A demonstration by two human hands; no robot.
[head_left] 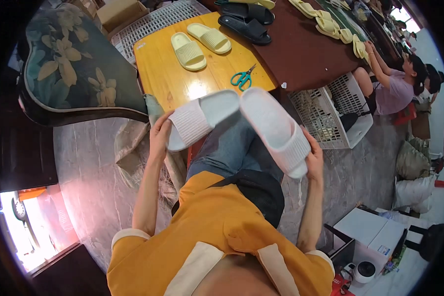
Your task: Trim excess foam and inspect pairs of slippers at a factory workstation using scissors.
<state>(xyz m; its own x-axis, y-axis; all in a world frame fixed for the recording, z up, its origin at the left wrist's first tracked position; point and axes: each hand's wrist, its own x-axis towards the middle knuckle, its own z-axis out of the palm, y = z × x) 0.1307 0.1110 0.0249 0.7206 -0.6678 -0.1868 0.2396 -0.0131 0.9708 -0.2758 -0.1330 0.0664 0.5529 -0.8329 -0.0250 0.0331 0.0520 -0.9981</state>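
Observation:
I hold a pair of white slide slippers above my lap, their toe ends meeting in the middle. My left hand (159,134) grips the heel end of the left white slipper (200,118). My right hand (313,155) grips the heel end of the right white slipper (276,129). Both straps are ribbed and face up. Beneath them are my jeans and a dark bag on my lap.
Ahead stands a small yellow wooden table (163,74) with two pale yellow slippers (200,44) and teal scissors (242,77). Black slippers (246,19) lie on a brown table (306,54). A white crate (350,123) is at right, a person (394,86) beyond, a floral chair (69,64) at left.

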